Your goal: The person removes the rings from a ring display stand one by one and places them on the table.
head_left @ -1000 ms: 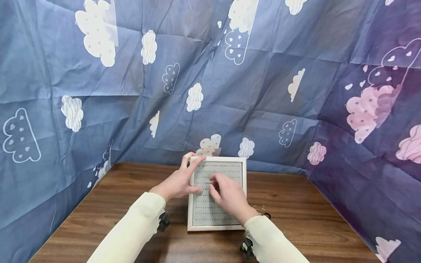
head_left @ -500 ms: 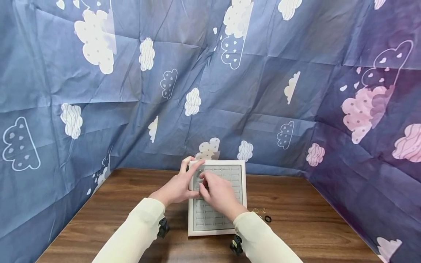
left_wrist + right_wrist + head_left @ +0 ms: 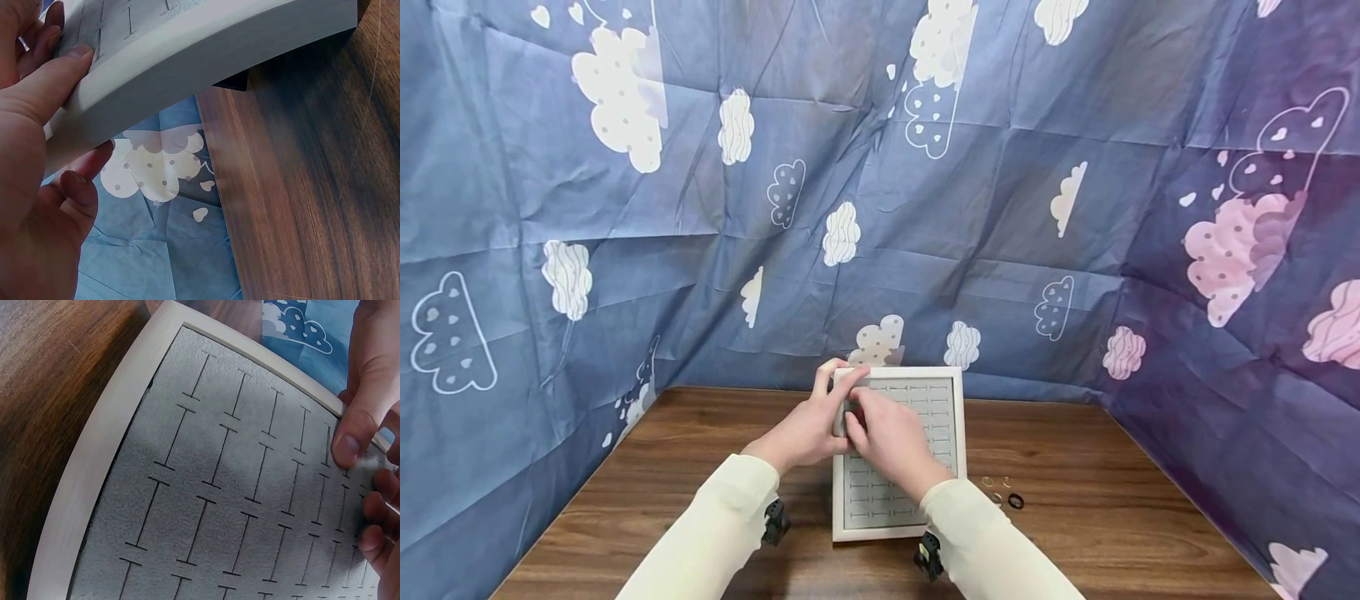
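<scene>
The ring tray (image 3: 925, 442), a white-framed square with grey slotted foam, lies flat on the tabletop (image 3: 1097, 525), its slot rows running away from the person. The left hand (image 3: 808, 429) grips the tray's far left corner, thumb on top of the frame and fingers curled under the edge, as the left wrist view shows. The right hand (image 3: 887, 437) is directly beside it, over the upper left slots, fingertips pinched together on something small; what it is cannot be told. Both hands meet at that same corner. A few loose rings (image 3: 1003, 492) lie on the tabletop just right of the tray, nearer to the right hand.
</scene>
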